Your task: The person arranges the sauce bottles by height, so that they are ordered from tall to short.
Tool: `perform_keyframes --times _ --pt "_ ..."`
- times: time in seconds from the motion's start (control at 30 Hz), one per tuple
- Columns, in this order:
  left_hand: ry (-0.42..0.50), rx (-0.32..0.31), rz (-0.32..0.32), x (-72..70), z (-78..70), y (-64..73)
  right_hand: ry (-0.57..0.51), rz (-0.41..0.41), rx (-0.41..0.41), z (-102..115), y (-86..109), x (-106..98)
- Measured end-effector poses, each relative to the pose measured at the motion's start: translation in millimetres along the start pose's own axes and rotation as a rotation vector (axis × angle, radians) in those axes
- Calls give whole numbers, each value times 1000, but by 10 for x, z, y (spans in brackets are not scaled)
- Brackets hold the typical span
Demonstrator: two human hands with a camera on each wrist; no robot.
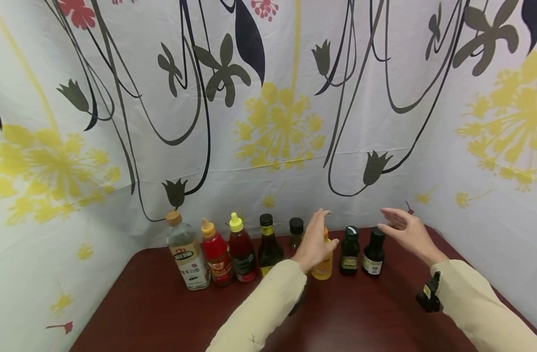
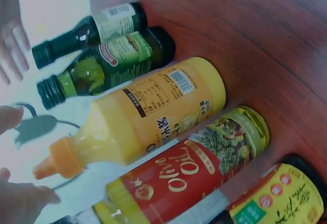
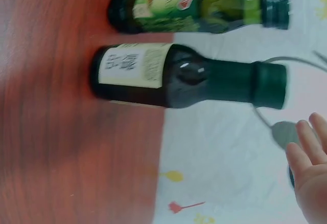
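Note:
A row of bottles stands at the back of the table. My left hand (image 1: 314,242) is over the yellow squeeze bottle (image 2: 158,109), thumb and fingers spread around its orange nozzle cap (image 2: 59,158) with gaps on both sides. Beside it stands an olive oil bottle (image 2: 189,168) with a red label, partly hidden behind that hand in the head view. My right hand (image 1: 409,232) hovers by the neck of the small dark bottle (image 3: 138,74) with a green cap, fingers loosely bent and holding nothing. Between the hands is a green-labelled oil bottle (image 1: 349,250).
Left of the hands stand a dark sauce bottle (image 1: 270,249), two red squeeze bottles, one yellow-capped (image 1: 243,256) and one orange-capped (image 1: 217,259), and a clear bottle (image 1: 189,256). A patterned cloth (image 1: 268,195) hangs right behind the dark red table (image 1: 163,313).

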State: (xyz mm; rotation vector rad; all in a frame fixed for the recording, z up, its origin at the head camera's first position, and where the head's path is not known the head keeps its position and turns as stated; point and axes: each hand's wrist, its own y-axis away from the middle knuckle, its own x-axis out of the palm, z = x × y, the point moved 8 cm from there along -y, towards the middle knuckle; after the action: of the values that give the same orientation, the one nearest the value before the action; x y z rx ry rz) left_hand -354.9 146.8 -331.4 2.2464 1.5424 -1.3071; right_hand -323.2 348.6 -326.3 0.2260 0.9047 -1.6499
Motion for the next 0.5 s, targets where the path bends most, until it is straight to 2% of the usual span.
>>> perform_keyframes --times 0.13,0.27,0.37,0.5 --pt "-63 136 13 -70 -124 118 -33 -60 -71 134 8 -105" --pt "-69 230 27 -148 -124 308 -56 -62 -121 229 60 -130" --pt "-66 269 43 -233 -31 476 -24 -57 -149 266 133 -109" --pt "-95 270 76 -378 198 722 70 -49 -147 260 276 -77"
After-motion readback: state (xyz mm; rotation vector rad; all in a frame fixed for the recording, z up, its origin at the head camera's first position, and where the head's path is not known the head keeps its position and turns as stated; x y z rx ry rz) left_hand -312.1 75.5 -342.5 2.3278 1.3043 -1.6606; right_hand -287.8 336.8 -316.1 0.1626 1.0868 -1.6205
